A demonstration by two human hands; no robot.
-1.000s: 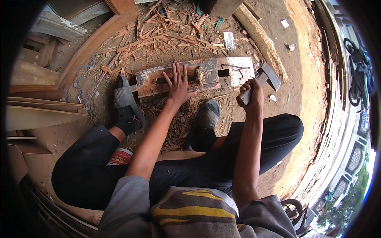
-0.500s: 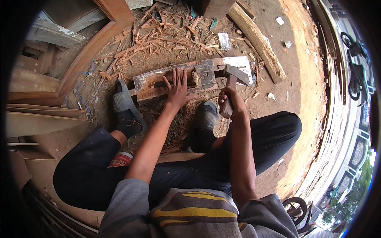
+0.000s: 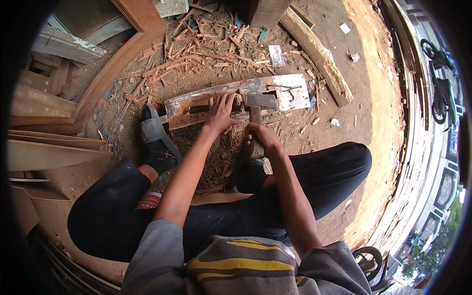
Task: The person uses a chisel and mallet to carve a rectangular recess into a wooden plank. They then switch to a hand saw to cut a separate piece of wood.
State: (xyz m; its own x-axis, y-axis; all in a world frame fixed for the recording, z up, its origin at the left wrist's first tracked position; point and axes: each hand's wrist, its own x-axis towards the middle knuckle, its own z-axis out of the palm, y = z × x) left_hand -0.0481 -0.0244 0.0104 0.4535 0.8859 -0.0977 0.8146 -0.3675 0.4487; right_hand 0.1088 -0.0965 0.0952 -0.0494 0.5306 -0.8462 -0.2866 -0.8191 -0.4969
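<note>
A long, weathered wooden board (image 3: 290, 81) with flaking paint lies across the ground between my feet, part of its face cut away. My left hand (image 3: 220, 112) rests over it with fingers bent across a chisel. The chisel's dark shaft (image 3: 199, 108) shows to the left of the fingers, its frayed wooden end (image 3: 238, 102) to the right; the part under the hand is hidden. In my right hand (image 3: 263, 136) is the thick wooden handle of a short hatchet. The hatchet's wedge-shaped metal head (image 3: 263, 101) is over the board, its blunt left end close beside the chisel's frayed end.
Reddish wood splinters (image 3: 184, 61) litter the ground beyond the board. A rough timber (image 3: 319, 56) lies far right; brown wooden frames (image 3: 93, 86) and panels crowd the left. My sandalled foot (image 3: 153, 128) is near the board's left end. A red-labelled container (image 3: 149, 200) sits by my left leg.
My right hand has swung the hatchet left and down, bringing its head beside the chisel's end. My left hand stays on the chisel, its fingers now closer together.
</note>
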